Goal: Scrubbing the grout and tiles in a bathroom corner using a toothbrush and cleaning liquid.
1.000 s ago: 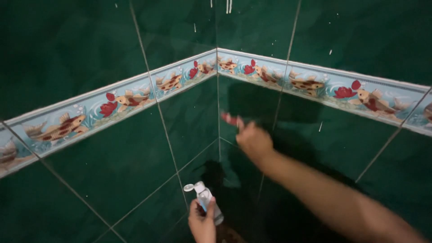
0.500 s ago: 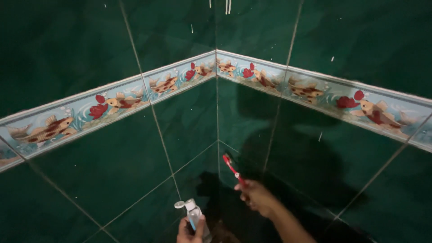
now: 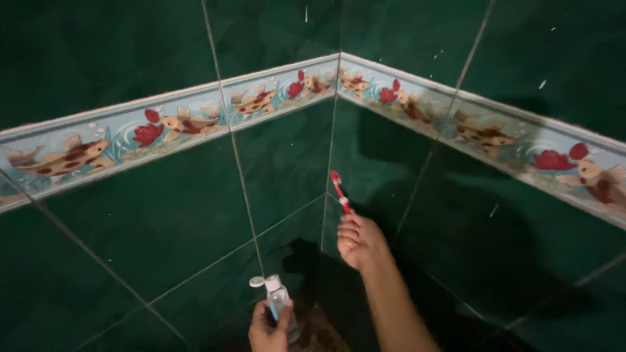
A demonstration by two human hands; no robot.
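My right hand (image 3: 359, 242) grips a red toothbrush (image 3: 339, 191) by its handle, head pointing up toward the vertical grout line in the corner of the dark green tiled walls (image 3: 163, 221). Low in the frame, my left hand (image 3: 268, 330) holds a small clear squeeze bottle (image 3: 277, 301) upright, its white flip cap (image 3: 258, 281) hanging open to the left. The bottle sits below and to the left of the brush.
A pale blue border strip (image 3: 176, 124) painted with orange fish and red flowers runs along both walls and meets in the corner. White specks dot the upper tiles. A dark stained patch (image 3: 319, 326) lies at the bottom of the corner.
My right hand dropped from beside the border strip down low, then rose again to mid-height by the corner seam. The view shifted slightly right. The bottle stayed held low.
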